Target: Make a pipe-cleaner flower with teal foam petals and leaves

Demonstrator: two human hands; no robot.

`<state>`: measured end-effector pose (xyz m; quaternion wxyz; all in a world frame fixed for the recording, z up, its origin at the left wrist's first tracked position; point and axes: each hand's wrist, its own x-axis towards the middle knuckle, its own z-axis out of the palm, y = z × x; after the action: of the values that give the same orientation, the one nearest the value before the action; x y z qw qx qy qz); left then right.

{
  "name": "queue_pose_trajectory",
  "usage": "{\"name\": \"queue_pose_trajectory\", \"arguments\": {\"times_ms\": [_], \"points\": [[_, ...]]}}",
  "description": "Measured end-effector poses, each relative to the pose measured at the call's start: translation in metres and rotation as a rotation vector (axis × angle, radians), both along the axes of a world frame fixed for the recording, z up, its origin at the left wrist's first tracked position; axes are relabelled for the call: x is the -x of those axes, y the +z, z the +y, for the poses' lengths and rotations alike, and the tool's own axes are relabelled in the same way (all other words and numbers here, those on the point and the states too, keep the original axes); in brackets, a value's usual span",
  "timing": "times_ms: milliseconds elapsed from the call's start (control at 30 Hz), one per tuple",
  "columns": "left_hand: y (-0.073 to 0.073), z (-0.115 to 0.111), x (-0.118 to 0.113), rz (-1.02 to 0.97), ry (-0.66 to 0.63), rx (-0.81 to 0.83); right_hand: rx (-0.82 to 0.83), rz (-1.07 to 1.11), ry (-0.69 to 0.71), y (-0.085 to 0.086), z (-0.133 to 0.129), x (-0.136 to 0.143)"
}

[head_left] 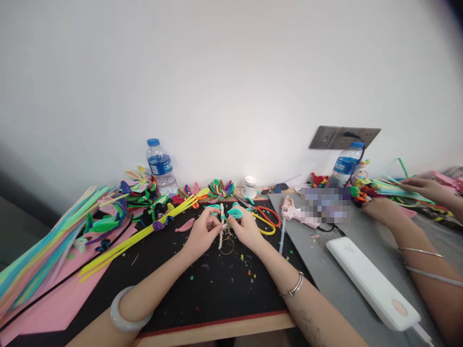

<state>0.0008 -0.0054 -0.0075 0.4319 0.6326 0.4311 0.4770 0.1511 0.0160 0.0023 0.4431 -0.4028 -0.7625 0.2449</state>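
Near the middle of the black mat, my left hand [205, 228] pinches a cream, fuzzy pipe-cleaner stem [221, 241] between thumb and fingertips. The stem stands roughly upright, its middle partly hidden by fingers. Close on its right, my right hand [247, 227] has its fingers closed on a teal pipe-cleaner loop [235, 212], shaped like a leaf. Another teal piece shows behind my left fingers. A thin wire ring [227, 246] lies or hangs just below the hands; I cannot tell which. A pink pipe-cleaner petal [185, 225] rests left of my left hand.
Scissors with a yellow handle [266, 226] and a pink glue gun [299, 217] lie to the right. Yellow pipe cleaners [144, 226] stretch leftward. Water bottles [161, 166] stand by the wall. A white oblong device [372, 282] and another person's hands [383, 212] are at the right.
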Motion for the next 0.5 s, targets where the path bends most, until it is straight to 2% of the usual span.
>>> {"name": "queue_pose_trajectory", "arguments": {"times_ms": [500], "points": [[-0.0001,0.0003,-0.0002,0.009,0.002,-0.004,-0.002,0.002,0.004,0.0003,-0.0005,-0.0003]]}}
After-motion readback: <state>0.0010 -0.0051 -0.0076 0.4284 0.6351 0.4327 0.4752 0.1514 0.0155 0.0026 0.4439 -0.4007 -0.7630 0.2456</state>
